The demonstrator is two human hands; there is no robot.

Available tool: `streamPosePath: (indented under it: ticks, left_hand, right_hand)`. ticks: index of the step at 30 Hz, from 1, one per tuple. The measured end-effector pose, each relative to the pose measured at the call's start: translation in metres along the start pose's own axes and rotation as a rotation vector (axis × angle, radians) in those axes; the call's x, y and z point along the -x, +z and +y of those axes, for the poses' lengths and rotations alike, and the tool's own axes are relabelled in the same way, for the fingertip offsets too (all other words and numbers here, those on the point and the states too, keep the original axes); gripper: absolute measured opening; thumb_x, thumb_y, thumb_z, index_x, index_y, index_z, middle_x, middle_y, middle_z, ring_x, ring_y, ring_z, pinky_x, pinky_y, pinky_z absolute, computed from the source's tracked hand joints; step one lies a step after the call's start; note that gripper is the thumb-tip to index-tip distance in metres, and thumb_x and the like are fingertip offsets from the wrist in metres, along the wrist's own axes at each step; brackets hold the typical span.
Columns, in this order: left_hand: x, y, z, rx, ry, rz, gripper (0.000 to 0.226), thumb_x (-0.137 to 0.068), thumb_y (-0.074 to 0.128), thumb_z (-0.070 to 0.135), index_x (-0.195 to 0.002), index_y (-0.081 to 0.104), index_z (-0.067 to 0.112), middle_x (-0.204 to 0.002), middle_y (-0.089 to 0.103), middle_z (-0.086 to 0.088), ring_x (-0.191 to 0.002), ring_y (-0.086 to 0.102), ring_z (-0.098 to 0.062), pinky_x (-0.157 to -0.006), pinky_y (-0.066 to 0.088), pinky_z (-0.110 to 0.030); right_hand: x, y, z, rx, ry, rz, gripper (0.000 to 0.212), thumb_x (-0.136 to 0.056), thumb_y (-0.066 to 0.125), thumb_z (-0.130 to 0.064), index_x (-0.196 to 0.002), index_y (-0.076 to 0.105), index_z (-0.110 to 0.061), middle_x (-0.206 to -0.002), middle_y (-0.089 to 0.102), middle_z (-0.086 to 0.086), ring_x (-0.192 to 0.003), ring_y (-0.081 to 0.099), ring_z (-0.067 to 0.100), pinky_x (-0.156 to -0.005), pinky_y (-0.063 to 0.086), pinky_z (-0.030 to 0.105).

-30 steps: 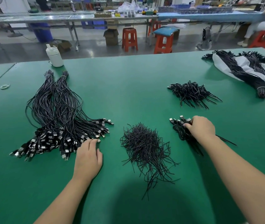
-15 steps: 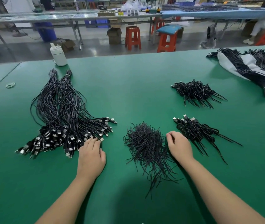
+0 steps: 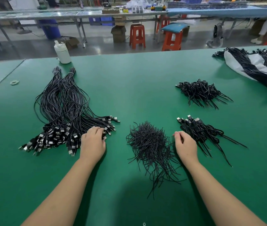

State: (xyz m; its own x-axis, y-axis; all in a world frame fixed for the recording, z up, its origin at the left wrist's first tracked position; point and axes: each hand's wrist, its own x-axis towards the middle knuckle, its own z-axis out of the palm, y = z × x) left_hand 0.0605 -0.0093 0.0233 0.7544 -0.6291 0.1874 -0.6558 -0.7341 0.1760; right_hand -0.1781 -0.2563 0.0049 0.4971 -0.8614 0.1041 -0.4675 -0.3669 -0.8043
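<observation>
Broadly, on the green felt-topped table (image 3: 137, 82), the bundle of long black USB cables (image 3: 67, 101) lies left and the heap of thin black wire ties (image 3: 147, 142) centre. The left hand (image 3: 92, 144) curls onto the bundle's metal plugs (image 3: 109, 127); best to tease one cable free singly. The right hand (image 3: 185, 145) is curled beside the ties; I cannot tell whether it pinches one.

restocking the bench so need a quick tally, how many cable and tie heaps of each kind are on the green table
long usb cable bundles: 2
coiled cable piles: 2
loose tie pile: 1
bundles on the white sheet: 2
total: 7
</observation>
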Motion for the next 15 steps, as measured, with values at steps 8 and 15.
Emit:
streamPosePath:
  ticks: [8,15]
  left_hand:
    - [-0.035,-0.006,-0.001,-0.24,-0.088,-0.011,0.022,-0.094,0.056,0.033,-0.113,0.064,0.025,-0.113,0.065,0.004,-0.109,0.055,-0.022,-0.09,0.035,-0.041]
    - [-0.036,-0.001,-0.01,-0.247,0.051,0.002,0.02,-0.094,0.059,0.037,-0.102,0.068,0.021,-0.108,0.066,0.001,-0.108,0.054,-0.025,-0.088,0.038,-0.041]
  right_hand:
    - [-0.009,-0.006,-0.003,-0.08,0.111,-0.045,0.037,-0.105,0.038,-0.037,-0.085,0.067,-0.027,-0.075,0.064,0.003,-0.067,0.054,0.016,-0.062,0.04,0.031]
    - [-0.013,-0.009,-0.001,-0.093,0.146,-0.11,0.039,-0.105,0.037,-0.038,-0.085,0.068,-0.027,-0.075,0.06,-0.005,-0.074,0.056,0.014,-0.064,0.038,0.03]
